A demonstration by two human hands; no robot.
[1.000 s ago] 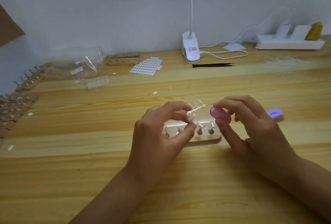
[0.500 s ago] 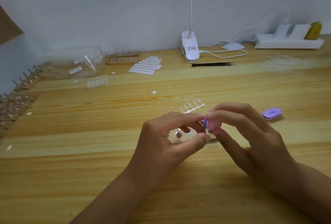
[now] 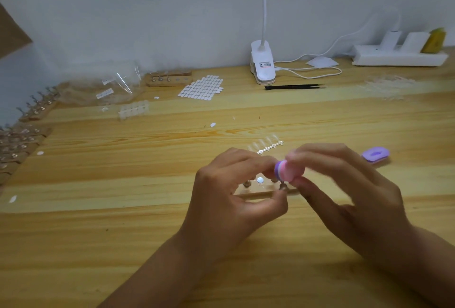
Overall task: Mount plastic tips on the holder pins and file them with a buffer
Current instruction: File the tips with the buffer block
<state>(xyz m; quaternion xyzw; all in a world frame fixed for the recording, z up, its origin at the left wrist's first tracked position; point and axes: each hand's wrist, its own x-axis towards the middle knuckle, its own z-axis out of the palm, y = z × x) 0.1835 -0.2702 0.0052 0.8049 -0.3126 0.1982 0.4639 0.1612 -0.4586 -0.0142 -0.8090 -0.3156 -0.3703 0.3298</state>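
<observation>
Filing is my step now: my left hand (image 3: 236,199) pinches a little pin (image 3: 283,186) just over the wooden holder (image 3: 253,194) on the counter (image 3: 147,234), and my right hand (image 3: 344,192) grips the pink buffer (image 3: 288,171) against its top. I should rub softly and keep the pin still. A second ago the buffer was off to the right.

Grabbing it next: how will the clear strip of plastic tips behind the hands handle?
The clear strip of plastic tips looks thin, so probably light and slightly bendy. Tips hang off a narrow spine and may snap off. Lying flat, it shouldn't roll.
</observation>
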